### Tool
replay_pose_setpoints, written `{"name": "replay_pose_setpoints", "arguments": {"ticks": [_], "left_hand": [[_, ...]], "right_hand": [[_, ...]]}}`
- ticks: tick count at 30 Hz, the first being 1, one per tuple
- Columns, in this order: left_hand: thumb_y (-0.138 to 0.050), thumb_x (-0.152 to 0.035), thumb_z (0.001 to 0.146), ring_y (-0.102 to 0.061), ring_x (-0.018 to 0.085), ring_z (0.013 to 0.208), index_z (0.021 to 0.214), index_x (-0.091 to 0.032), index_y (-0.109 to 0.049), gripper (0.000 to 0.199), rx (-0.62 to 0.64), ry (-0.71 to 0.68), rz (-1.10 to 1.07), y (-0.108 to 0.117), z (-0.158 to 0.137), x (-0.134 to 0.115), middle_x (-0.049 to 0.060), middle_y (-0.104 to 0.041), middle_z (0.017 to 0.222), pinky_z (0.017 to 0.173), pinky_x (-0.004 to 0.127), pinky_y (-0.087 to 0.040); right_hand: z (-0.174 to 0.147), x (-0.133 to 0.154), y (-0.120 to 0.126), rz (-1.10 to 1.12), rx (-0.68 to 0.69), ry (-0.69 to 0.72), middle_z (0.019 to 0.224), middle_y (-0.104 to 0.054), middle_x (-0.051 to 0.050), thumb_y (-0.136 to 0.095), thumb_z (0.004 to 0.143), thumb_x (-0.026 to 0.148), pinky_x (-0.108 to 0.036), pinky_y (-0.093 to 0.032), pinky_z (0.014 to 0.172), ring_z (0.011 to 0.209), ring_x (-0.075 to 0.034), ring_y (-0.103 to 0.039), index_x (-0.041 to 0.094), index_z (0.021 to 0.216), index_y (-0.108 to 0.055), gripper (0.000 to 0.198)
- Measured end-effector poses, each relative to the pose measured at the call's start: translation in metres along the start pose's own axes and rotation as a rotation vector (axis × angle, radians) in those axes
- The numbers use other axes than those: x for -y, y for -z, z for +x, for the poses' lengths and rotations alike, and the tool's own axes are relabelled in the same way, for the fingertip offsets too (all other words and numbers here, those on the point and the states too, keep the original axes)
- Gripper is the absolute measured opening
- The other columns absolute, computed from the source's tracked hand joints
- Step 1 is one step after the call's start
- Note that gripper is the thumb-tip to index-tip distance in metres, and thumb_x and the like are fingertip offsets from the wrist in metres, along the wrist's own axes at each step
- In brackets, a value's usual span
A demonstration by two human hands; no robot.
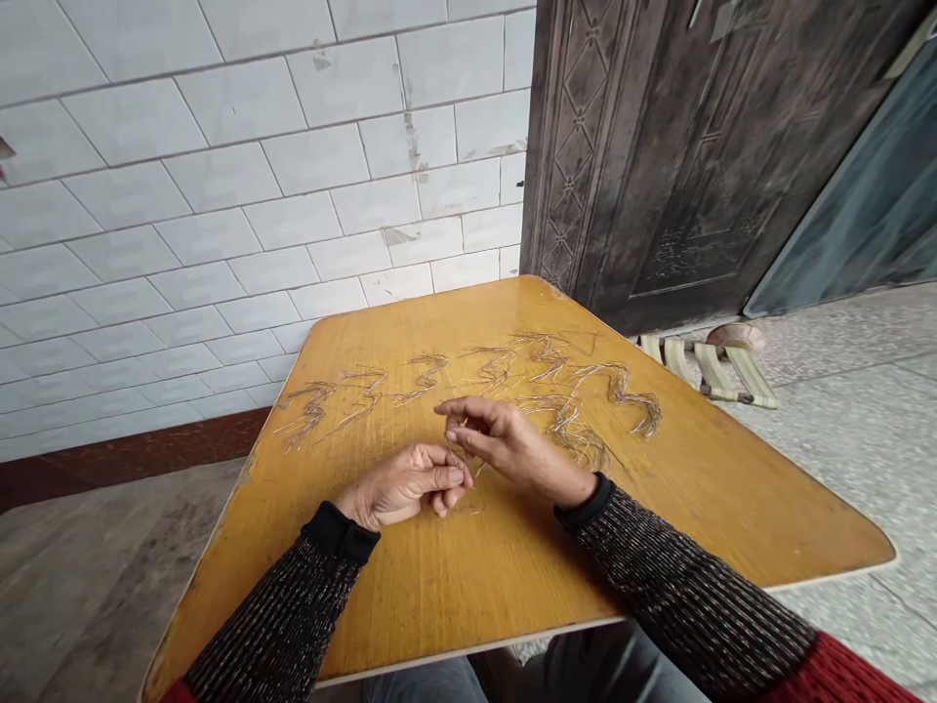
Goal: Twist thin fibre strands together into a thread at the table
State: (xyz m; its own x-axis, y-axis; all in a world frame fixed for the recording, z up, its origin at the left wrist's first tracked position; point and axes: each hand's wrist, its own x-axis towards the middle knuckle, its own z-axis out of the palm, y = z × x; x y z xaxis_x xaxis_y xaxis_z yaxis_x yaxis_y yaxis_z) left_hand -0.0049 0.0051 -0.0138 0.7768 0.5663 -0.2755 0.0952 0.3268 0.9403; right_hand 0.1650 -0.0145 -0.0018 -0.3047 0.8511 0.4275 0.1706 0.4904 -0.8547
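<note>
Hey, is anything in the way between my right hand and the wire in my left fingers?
Nothing visible: your right hand is right beside the thin wire in your left hand. The wire bundles lie beyond, not between.

Ahead of me, a yellow-brown table [454,586] with rounded corners stands by a wall [220,215] of white tiles, scuffed in places, with a dark red skirting [146,445] along its foot. To my right I see a dark panelled door [695,176], a low pale-strapped frame [750,376] and speckled floor [841,430], all evenly lit.
</note>
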Motion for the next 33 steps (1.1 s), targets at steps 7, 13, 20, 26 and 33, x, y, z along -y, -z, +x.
{"name": "replay_pose_setpoints", "arguments": {"ticks": [7, 13, 20, 26, 33], "left_hand": [[-0.069, -0.031, 0.069, -0.048, 0.004, 0.047, 0.079, -0.011, -0.064, 0.023, -0.033, -0.050, -0.047, 0.002, -0.001, -0.003, 0.000, -0.056, 0.057, 0.045, 0.016, -0.035], [-0.070, -0.027, 0.067, -0.049, 0.005, 0.047, 0.080, -0.010, -0.064, 0.023, 0.005, -0.009, -0.061, 0.001, -0.004, -0.006, 0.000, -0.058, 0.058, 0.045, 0.016, -0.035], [-0.071, -0.027, 0.066, -0.047, 0.004, 0.048, 0.077, -0.011, -0.061, 0.022, -0.028, -0.035, -0.101, 0.002, -0.003, -0.004, -0.001, -0.055, 0.057, 0.045, 0.016, -0.036], [-0.072, -0.028, 0.064, -0.046, 0.004, 0.046, 0.074, -0.010, -0.060, 0.023, -0.089, -0.070, -0.108, 0.004, -0.003, -0.003, -0.002, -0.053, 0.057, 0.046, 0.017, -0.037], [-0.071, -0.030, 0.065, -0.045, 0.005, 0.047, 0.073, -0.011, -0.060, 0.023, -0.055, -0.038, -0.041, 0.002, -0.003, -0.001, -0.001, -0.053, 0.056, 0.046, 0.019, -0.035]], "right_hand": [[0.003, -0.002, 0.004, 0.335, -0.012, -0.199, 0.059, -0.051, 0.004, -0.057, 0.075, 0.027, -0.017, -0.038, 0.043, 0.045, -0.004, -0.047, 0.012, 0.093, -0.057, 0.022], [0.005, 0.000, 0.006, 0.392, -0.092, -0.264, 0.060, -0.056, 0.003, -0.062, 0.070, 0.030, -0.015, -0.034, 0.039, 0.041, -0.003, -0.047, 0.013, 0.080, -0.059, 0.020], [0.004, 0.006, 0.011, 0.420, -0.113, -0.271, 0.066, -0.060, 0.001, -0.061, 0.072, 0.028, -0.016, -0.036, 0.039, 0.041, -0.003, -0.048, 0.013, 0.086, -0.060, 0.021], [0.003, 0.005, 0.014, 0.390, -0.092, -0.239, 0.068, -0.059, 0.001, -0.057, 0.071, 0.024, -0.017, -0.037, 0.040, 0.043, -0.004, -0.049, 0.013, 0.082, -0.062, 0.016], [0.003, 0.006, 0.015, 0.352, 0.033, -0.306, 0.066, -0.057, 0.001, -0.055, 0.075, 0.028, -0.016, -0.033, 0.041, 0.046, -0.004, -0.048, 0.011, 0.092, -0.061, 0.025]]}}
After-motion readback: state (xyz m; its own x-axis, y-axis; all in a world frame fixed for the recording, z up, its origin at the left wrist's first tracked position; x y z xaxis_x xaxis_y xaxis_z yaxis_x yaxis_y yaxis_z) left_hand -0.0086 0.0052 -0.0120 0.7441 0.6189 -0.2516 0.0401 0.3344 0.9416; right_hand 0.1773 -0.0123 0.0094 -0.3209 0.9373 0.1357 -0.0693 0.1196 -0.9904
